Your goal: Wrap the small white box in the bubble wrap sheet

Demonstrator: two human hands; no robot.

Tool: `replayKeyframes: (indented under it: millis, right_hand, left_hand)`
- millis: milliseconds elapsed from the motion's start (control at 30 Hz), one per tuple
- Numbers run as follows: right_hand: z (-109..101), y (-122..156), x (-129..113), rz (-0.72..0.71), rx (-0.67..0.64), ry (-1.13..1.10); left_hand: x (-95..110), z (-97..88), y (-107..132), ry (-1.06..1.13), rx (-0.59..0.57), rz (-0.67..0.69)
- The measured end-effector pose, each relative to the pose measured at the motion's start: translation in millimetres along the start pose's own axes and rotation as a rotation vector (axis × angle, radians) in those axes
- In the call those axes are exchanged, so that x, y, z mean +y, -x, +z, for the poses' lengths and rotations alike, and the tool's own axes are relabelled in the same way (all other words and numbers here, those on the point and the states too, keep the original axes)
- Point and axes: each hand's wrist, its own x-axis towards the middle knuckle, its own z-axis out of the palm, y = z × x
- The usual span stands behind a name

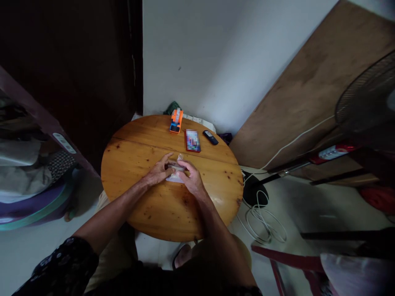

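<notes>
My left hand (159, 170) and my right hand (191, 176) meet over the middle of a round wooden table (138, 152). Between them lies a small flat pale thing in clear wrapping (176, 167), too small to name. The fingers of both hands are pinched on it, the left from the left side, the right from the right. Most of it is hidden under my fingers.
At the table's far edge lie an orange and blue device (176, 120), a red flat phone-like thing (193, 140) and a small dark remote (210, 137). A coiled white cable (262, 220) is on the floor at right. A fan (367, 102) and leaning board (308, 86) stand right.
</notes>
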Motion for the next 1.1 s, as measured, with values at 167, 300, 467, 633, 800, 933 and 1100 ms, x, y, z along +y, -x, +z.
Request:
replayKeyframes:
  millis: [167,300,467,633,800,933,1100]
  right_hand:
    - [-2.7,-1.4,-2.1,-0.007,-0.006,-0.016]
    - [-5.3,-2.4,-4.2,0.024,0.01,-0.078]
    - [-4.8,0.1,-6.8,0.066,-0.003,-0.124]
    - [-3.6,1.6,-9.8,0.028,-0.011,-0.097]
    - [-3.1,1.8,-9.1,0.024,-0.003,-0.115]
    - [-1.6,2.3,-7.3,0.049,-0.002,-0.153]
    - [-1.0,2.5,-5.9,0.039,0.02,-0.14]
  left_hand:
    - [2.1,2.4,0.0,0.015,-0.001,-0.023]
    - [3.5,3.1,0.1,0.026,0.005,-0.036]
    - [5.3,3.2,0.3,0.055,0.001,-0.054]
    - [4.9,2.9,-1.7,0.064,0.008,-0.068]
    - [3.5,3.3,-2.6,0.078,0.008,-0.05]
    - [3.1,3.5,-2.8,0.062,0.008,-0.043]
    - [3.0,4.1,-3.4,0.06,0.031,-0.036]
